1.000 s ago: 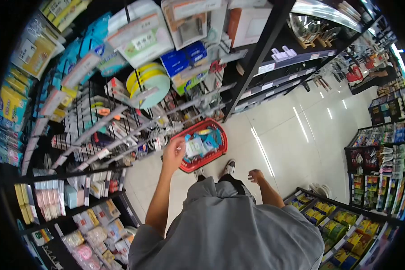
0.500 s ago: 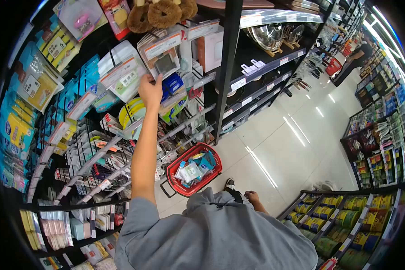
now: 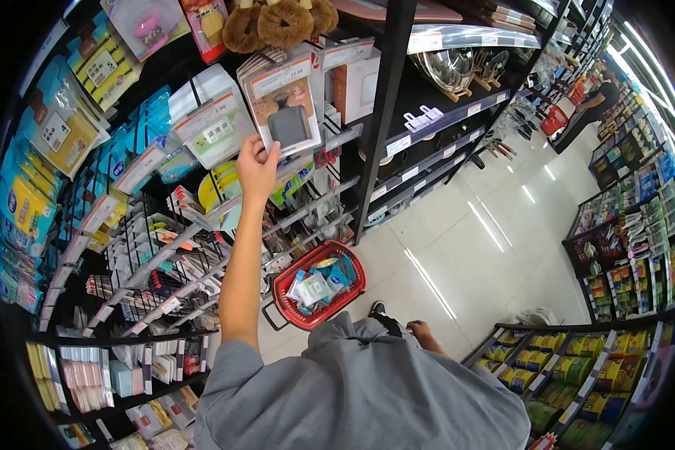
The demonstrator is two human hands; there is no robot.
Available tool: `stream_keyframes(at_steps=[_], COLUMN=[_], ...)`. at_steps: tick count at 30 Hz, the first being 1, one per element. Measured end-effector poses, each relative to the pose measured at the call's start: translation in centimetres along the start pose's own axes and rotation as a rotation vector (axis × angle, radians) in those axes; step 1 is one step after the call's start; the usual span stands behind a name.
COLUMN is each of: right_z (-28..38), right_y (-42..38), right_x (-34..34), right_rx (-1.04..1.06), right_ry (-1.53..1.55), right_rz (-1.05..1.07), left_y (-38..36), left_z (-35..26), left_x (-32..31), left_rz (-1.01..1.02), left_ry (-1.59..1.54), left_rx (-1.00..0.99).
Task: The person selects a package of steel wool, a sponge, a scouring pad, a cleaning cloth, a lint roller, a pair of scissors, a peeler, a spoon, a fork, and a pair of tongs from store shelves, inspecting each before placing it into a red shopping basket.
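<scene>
My left hand is raised to the hanging display, thumb and fingers closed on the lower edge of a flat packet. A dark grey rounded square shows through its front, and a price strip runs across the top. Left of it hangs a white packet with a green label. Below my fingers are a yellow-green packet and yellow round items. Beside my body, low on the right, hangs my right hand; its fingers are too small and partly hidden to read.
A red shopping basket with several packets inside stands on the floor by the shelf. A black shelf post rises right of the display. Shelves of yellow cans are at lower right. Another person stands down the aisle.
My left hand has taken the lower edge of the grey-square packet, which is now tilted up so its front faces me. My right hand still hangs at my side.
</scene>
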State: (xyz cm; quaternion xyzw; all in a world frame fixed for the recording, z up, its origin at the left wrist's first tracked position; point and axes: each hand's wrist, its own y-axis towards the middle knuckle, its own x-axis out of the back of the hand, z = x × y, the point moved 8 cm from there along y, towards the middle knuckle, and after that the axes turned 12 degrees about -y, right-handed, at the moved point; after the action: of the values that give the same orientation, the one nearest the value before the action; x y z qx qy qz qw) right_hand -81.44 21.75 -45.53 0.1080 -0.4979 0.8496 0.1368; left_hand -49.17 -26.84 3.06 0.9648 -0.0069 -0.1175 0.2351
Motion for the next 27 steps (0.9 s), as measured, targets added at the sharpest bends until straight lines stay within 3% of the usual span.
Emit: stream_keyframes(at_steps=[4,8,11,14,15,19,22,24,25,27], right_z=[3.3,10.1,14.9,23.5,25.8,36.7,39.1,38.9,38.5,39.1], right_y=[0.3,-0.9,-1.4,-6.8,-8.0,-20.9,-24.0,-23.3,-23.3,-25.4], right_x=[0.0,-0.1,-0.6,-0.6,-0.5,0.7,0.7,-0.4,0.0,-2.4], right_rx=[-0.006,0.137,0.304,0.539,0.643,1.041,1.098,0.977,0.959,0.800], right_ry=[0.167,0.167,0.131,0.109,0.086,0.301,0.384,0.837,0.841,1.077], right_rz=[0.037,0.055,0.048,0.009,0.009,0.042,-0.014,0.284,0.274,1.002], left_y=[-1.7,-2.7,-4.5,-8.2,-10.0,-16.9,-22.0,-23.8,-25.0,-27.0], left_z=[-1.7,-3.8,-2.0,-0.8,0.1,0.2,-1.2,-5.2,-6.1,-6.7], left_x=[-0.8,-2.2,-2.8,-3.5,-3.9,-5.8,-7.9,-11.3,-12.4,-13.2], left_rz=[0.053,0.109,0.160,0.228,0.207,0.248,0.299,0.572,0.721,0.823], left_ry=[-0.109,-0.141,-0.150,-0.041,-0.132,-0.021,0.093,0.165,0.271,0.445], left_rx=[0.113,0.121,0.274,0.240,0.364,0.348,0.462,0.084,-0.147,-0.255])
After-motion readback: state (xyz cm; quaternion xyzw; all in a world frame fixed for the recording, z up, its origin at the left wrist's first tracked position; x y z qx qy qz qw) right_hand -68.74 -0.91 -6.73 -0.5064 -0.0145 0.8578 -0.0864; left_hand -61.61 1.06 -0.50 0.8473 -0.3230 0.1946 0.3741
